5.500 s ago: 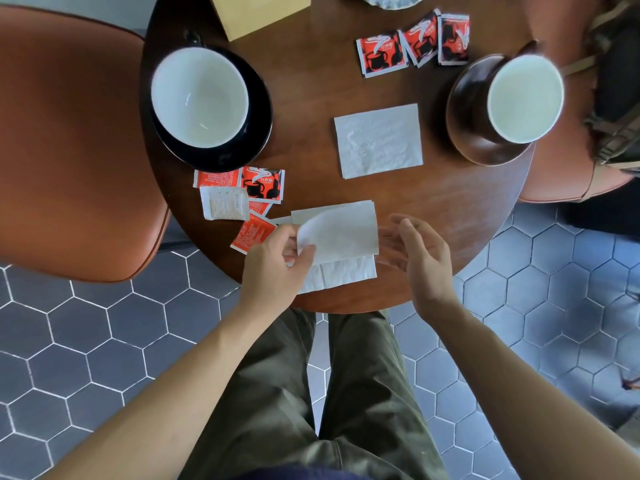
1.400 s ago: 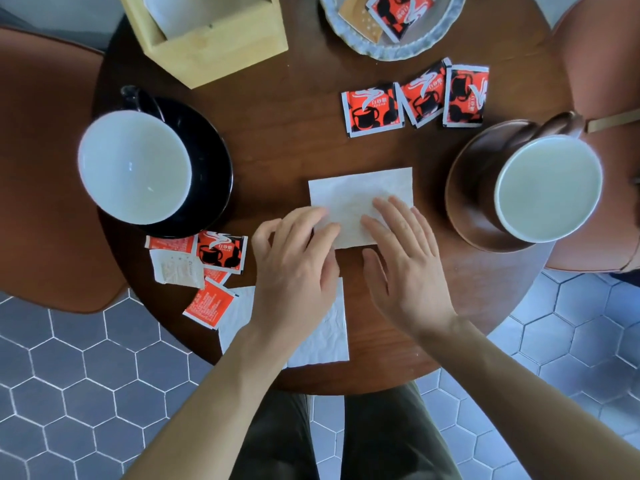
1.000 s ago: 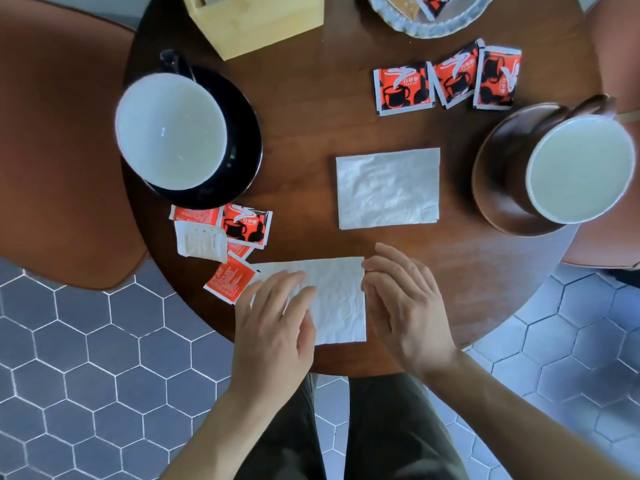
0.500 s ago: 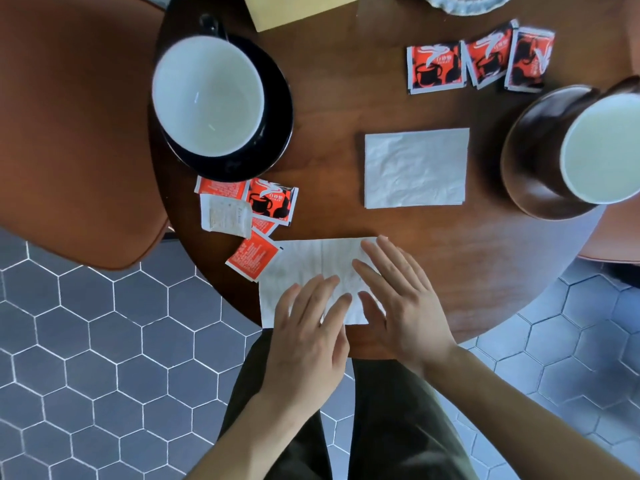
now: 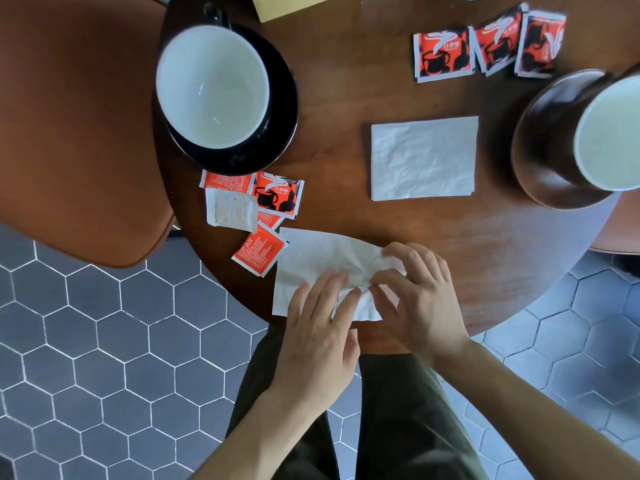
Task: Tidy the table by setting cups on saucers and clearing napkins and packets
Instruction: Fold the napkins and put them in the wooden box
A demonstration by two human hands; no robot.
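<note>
A crumpled white napkin (image 5: pixel 311 261) lies at the table's near edge. My left hand (image 5: pixel 322 334) rests flat on its lower part with fingers spread. My right hand (image 5: pixel 419 299) pinches and lifts the napkin's right side. A second, flat napkin (image 5: pixel 422 157) lies in the middle of the table. A white cup (image 5: pixel 211 84) sits on a black saucer (image 5: pixel 280 109) at the left. Another white cup (image 5: pixel 613 133) sits on a brown saucer (image 5: pixel 540 140) at the right. Several red packets (image 5: pixel 256 209) lie left of the near napkin, and three red packets (image 5: pixel 485 46) lie at the far right.
The round dark wooden table (image 5: pixel 346 98) stands over grey hexagon floor tiles (image 5: pixel 104 341). A brown leather chair (image 5: pixel 76 116) is at the left, another chair edge (image 5: pixel 620 230) at the right. A yellowish wooden box corner (image 5: pixel 287 5) shows at the top.
Both hands slid from the middle napkin back to the near one. My right hand has gone from lying flat on it to pinching and bunching its right side.
</note>
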